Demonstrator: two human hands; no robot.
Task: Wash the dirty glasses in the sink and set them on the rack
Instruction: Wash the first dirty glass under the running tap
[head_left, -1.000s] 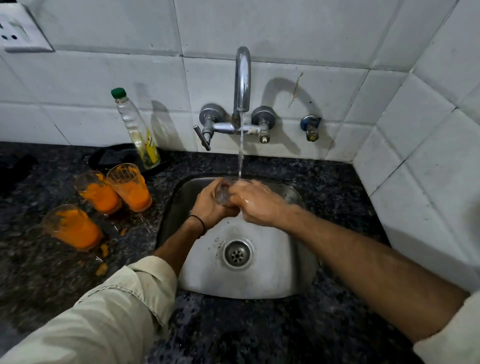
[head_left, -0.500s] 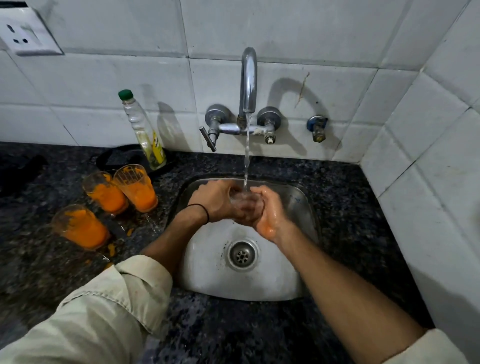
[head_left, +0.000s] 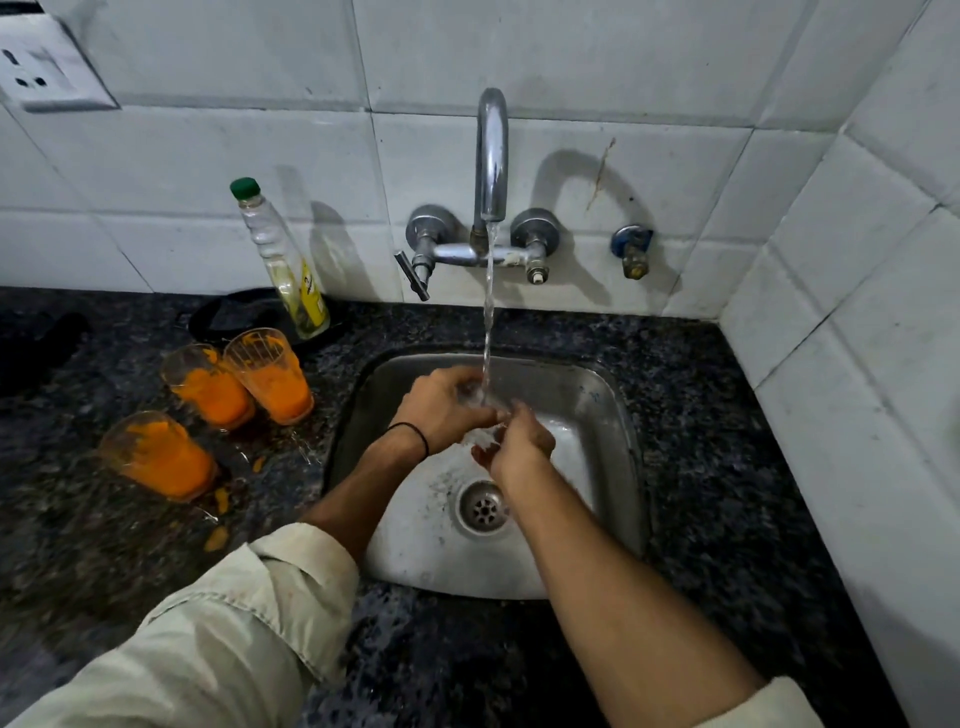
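1. Dead centre of the frame, both hands are together under the running water, over the square stainless-steel sink.
2. The left hand, with a thin black band on its wrist, has its fingers curled round the clear drinking glass from the left.
3. The right hand comes in from the lower right with its fingers wrapped on the lower part of that same glass. The two hands touch each other around it.
4. The glass is held above the basin, just up-frame of the round metal drain. Fingers and splashing hide most of it, so I cannot tell how it tilts.
5. A thin stream of water drops from the curved chrome tap straight onto the glass and the hands.
6. Left of the sink, on the dark speckled stone tabletop, are three dirty glasses smeared with orange pulp. There is a pair, the rear-left glass and the rear-right glass, just beside each other. The third glass sits apart, toward the lower left.
7. There are orange blobs on the stone, below that third glass.
8. Behind the pair, a clear plastic bottle with a green cap leans toward the white tiled wall.
9. In the upper left corner there is a white wall socket.
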